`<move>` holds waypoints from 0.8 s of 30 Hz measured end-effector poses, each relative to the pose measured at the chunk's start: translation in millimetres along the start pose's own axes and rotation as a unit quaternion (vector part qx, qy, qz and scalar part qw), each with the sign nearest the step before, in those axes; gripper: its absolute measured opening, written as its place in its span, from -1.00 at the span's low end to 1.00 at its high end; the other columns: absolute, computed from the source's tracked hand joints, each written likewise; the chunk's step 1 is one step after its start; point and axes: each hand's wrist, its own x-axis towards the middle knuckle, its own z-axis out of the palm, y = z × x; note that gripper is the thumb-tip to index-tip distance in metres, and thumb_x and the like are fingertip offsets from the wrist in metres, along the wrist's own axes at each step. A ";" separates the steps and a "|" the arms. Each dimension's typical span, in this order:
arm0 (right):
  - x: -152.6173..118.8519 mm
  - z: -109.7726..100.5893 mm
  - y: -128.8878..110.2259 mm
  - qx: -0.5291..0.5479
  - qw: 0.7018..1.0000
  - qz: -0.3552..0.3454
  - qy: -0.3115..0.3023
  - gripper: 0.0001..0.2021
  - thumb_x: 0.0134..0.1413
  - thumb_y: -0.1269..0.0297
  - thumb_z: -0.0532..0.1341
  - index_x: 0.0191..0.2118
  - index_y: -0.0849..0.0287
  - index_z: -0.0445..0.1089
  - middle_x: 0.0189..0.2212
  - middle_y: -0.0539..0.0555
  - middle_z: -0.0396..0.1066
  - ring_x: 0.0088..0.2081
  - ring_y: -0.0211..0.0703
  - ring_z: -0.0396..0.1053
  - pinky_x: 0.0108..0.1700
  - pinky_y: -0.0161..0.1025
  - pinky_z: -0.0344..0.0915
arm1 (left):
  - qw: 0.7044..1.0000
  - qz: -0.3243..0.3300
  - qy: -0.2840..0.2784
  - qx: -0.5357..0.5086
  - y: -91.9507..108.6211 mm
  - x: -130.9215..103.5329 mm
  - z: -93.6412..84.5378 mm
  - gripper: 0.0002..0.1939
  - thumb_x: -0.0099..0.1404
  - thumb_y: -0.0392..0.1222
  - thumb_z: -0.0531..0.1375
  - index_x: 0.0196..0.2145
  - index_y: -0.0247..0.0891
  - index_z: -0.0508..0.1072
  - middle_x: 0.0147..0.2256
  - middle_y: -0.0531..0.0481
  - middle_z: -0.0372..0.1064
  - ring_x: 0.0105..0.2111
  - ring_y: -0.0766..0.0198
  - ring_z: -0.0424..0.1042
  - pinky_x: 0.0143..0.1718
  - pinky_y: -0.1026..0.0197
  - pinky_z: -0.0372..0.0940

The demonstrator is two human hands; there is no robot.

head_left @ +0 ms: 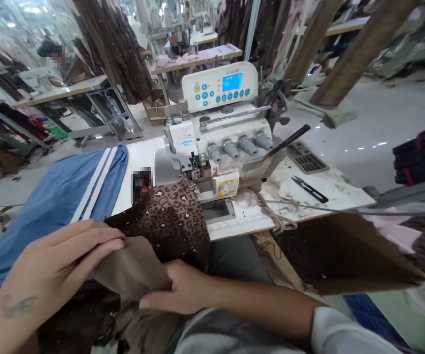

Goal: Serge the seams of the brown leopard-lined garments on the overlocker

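Observation:
Brown fabric (131, 265) with a plain underside stretches between my two hands, low in front of me. My left hand (75, 250) is closed over its upper left edge, fingers together. Gripping the right side is my right hand (179, 287), its thumb lying on top of the cloth. Beyond them, a brown leopard-print part (177, 216) of the cloth lies on the table edge and reaches up to the needle area of a white overlock sewing machine (227, 128). Whether it sits under the presser foot I cannot tell.
Blue fabric with white stripes (61, 196) covers the table's left side. Black thread snips (310, 189) lie right of the machine, near a grey slotted tray (306, 157). An open cardboard box (345, 255) stands below right. A person (55, 59) sits at another machine behind.

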 end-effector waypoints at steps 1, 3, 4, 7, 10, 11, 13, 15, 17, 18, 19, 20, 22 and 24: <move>0.0 -3.3 -3.0 0.013 0.999 -0.009 0.029 -0.63 0.25 -0.07 0.39 -0.32 0.18 0.56 -0.48 -0.11 0.43 -0.39 -0.22 0.38 -0.38 -0.37 0.25 | 1.000 -0.016 0.000 -0.013 0.5 5.6 6.3 -0.79 0.51 0.05 0.19 -0.15 -0.02 0.60 -0.21 0.12 0.59 -0.29 0.25 0.55 -0.23 0.28 0.41; -5.9 -17.1 -9.9 0.004 0.997 -0.045 0.063 -0.62 0.40 0.01 0.26 -0.35 0.21 0.52 -0.48 -0.08 0.40 -0.42 -0.24 0.33 -0.37 -0.35 0.23 | 0.995 -0.066 0.036 -0.064 4.4 18.7 28.4 -0.81 0.54 -0.04 0.15 -0.20 -0.09 0.52 -0.29 0.09 0.52 -0.33 0.27 0.49 -0.28 0.28 0.36; -11.2 -26.6 -12.5 -0.019 0.994 -0.069 0.081 -0.64 0.42 0.05 0.24 -0.34 0.20 0.53 -0.45 -0.05 0.44 -0.40 -0.23 0.35 -0.33 -0.33 0.27 | 0.990 -0.082 0.061 -0.093 7.1 26.7 42.6 -0.82 0.54 -0.09 0.13 -0.20 -0.11 0.48 -0.31 0.09 0.48 -0.34 0.28 0.46 -0.29 0.28 0.34; -28.6 -57.8 -12.5 -0.126 0.967 -0.115 0.190 -0.70 0.40 0.12 0.30 -0.35 0.18 0.55 -0.09 0.13 0.54 -0.25 -0.15 0.46 -0.10 -0.21 0.38 | 0.983 -0.079 0.092 -0.140 14.9 55.9 84.6 -0.84 0.54 -0.17 0.14 -0.21 -0.14 0.50 -0.27 0.07 0.49 -0.25 0.29 0.48 -0.16 0.28 0.33; -35.5 -82.0 -3.4 -0.187 0.929 -0.079 0.310 -0.70 0.39 0.16 0.31 -0.39 0.18 0.53 0.15 0.22 0.43 -0.19 -0.13 0.47 -0.05 -0.17 0.39 | 0.983 -0.074 0.094 -0.142 16.9 81.6 110.2 -0.85 0.53 -0.17 0.20 -0.22 -0.13 0.56 -0.24 0.08 0.54 -0.19 0.30 0.50 -0.08 0.28 0.30; -34.8 -87.0 0.3 -0.196 0.931 -0.061 0.303 -0.70 0.39 0.18 0.31 -0.40 0.17 0.52 0.05 0.19 0.47 -0.23 -0.15 0.46 -0.11 -0.20 0.38 | 0.982 -0.083 0.096 -0.142 15.9 86.6 114.3 -0.86 0.52 -0.15 0.22 -0.22 -0.12 0.58 -0.24 0.09 0.55 -0.19 0.30 0.50 -0.08 0.27 0.30; -31.5 -92.4 7.7 -0.215 0.948 -0.041 0.229 -0.67 0.40 0.19 0.32 -0.44 0.16 0.47 -0.30 0.06 0.49 -0.34 -0.19 0.41 -0.26 -0.27 0.30 | 0.980 -0.108 0.089 -0.142 12.1 90.2 117.4 -0.87 0.49 -0.12 0.26 -0.23 -0.10 0.60 -0.25 0.11 0.56 -0.21 0.31 0.51 -0.10 0.27 0.29; -29.1 -93.2 15.3 -0.245 0.955 -0.059 0.154 -0.62 0.40 0.18 0.33 -0.49 0.16 0.40 -0.54 -0.06 0.34 -0.46 -0.24 0.31 -0.37 -0.30 0.17 | 0.979 -0.130 0.064 -0.143 7.3 88.0 116.1 -0.88 0.47 -0.07 0.29 -0.24 -0.07 0.62 -0.25 0.13 0.56 -0.22 0.31 0.51 -0.10 0.27 0.29; -29.3 -91.8 22.8 -0.281 0.947 -0.102 0.117 -0.58 0.41 0.15 0.33 -0.50 0.17 0.37 -0.59 -0.08 0.32 -0.49 -0.26 0.29 -0.39 -0.30 0.10 | 0.976 -0.151 0.044 -0.150 3.7 84.4 113.3 -0.87 0.44 -0.03 0.32 -0.26 -0.04 0.64 -0.27 0.13 0.55 -0.23 0.31 0.51 -0.11 0.27 0.29; -30.3 -90.9 26.3 -0.296 0.941 -0.122 0.109 -0.56 0.42 0.12 0.33 -0.51 0.17 0.36 -0.58 -0.08 0.34 -0.48 -0.26 0.31 -0.38 -0.29 0.10 | 0.973 -0.164 0.034 -0.158 3.1 83.4 112.1 -0.87 0.42 -0.01 0.33 -0.27 -0.04 0.64 -0.28 0.13 0.55 -0.23 0.30 0.51 -0.13 0.27 0.29; -31.6 -90.3 29.4 -0.307 0.936 -0.135 0.106 -0.54 0.44 0.09 0.32 -0.52 0.17 0.35 -0.58 -0.07 0.35 -0.48 -0.27 0.31 -0.39 -0.29 0.09 | 0.969 -0.180 0.028 -0.167 3.3 83.1 111.2 -0.86 0.40 0.00 0.34 -0.30 -0.04 0.64 -0.29 0.14 0.55 -0.24 0.30 0.50 -0.15 0.27 0.28; -33.0 -90.1 32.1 -0.313 0.933 -0.143 0.106 -0.51 0.45 0.06 0.30 -0.53 0.16 0.33 -0.59 -0.07 0.35 -0.49 -0.27 0.31 -0.40 -0.29 0.08 | 0.964 -0.199 0.024 -0.176 4.4 83.9 110.8 -0.84 0.37 0.02 0.35 -0.33 -0.04 0.64 -0.31 0.14 0.55 -0.26 0.30 0.50 -0.17 0.28 0.27; -35.3 -90.6 35.7 -0.317 0.929 -0.154 0.111 -0.46 0.48 0.01 0.26 -0.54 0.16 0.31 -0.60 -0.06 0.35 -0.51 -0.28 0.30 -0.42 -0.29 0.07 | 0.952 -0.241 0.020 -0.189 8.3 88.0 110.5 -0.82 0.31 0.05 0.38 -0.37 -0.04 0.64 -0.34 0.15 0.56 -0.29 0.30 0.48 -0.23 0.28 0.26; -36.5 -91.8 37.6 -0.320 0.926 -0.166 0.111 -0.44 0.50 -0.02 0.22 -0.55 0.16 0.31 -0.61 -0.06 0.36 -0.52 -0.28 0.30 -0.43 -0.29 0.07 | 0.940 -0.280 0.013 -0.192 12.9 93.8 110.5 -0.81 0.25 0.07 0.40 -0.41 -0.04 0.64 -0.37 0.15 0.56 -0.32 0.30 0.46 -0.28 0.27 0.24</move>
